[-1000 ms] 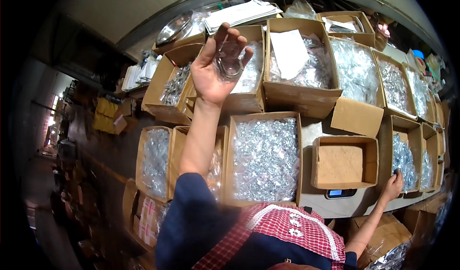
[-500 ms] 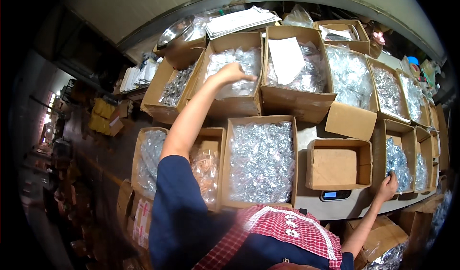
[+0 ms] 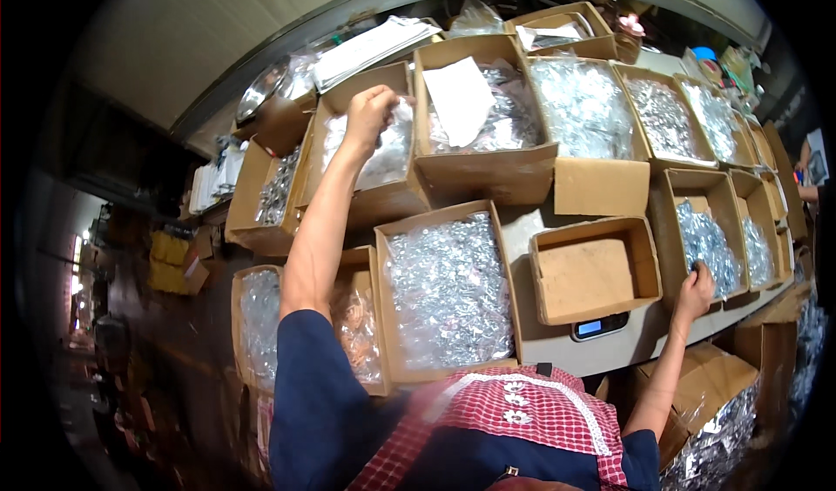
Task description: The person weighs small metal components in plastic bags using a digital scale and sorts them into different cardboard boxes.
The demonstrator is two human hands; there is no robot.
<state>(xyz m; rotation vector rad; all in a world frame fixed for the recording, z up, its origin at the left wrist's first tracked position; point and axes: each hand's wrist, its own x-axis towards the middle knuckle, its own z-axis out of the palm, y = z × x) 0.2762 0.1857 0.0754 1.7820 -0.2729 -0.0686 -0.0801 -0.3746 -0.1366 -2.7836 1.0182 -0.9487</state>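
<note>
Left hand (image 3: 372,117) curled above clear packets (image 3: 383,167), box by table's (image 3: 542,348) far edge; can't tell if gripping. Right hand (image 3: 695,291) at bluish packets (image 3: 707,243), table's right edge, grip hidden. Pinch singly, clear rims.

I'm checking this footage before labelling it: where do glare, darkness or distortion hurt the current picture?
Head view: the clear plastic by the left hand looks pale and hazy, its contents hard to make out; head view: glare speckles the back-row bag; head view: the floor sinks into shadow; head view: fisheye bows the table edge.
</note>
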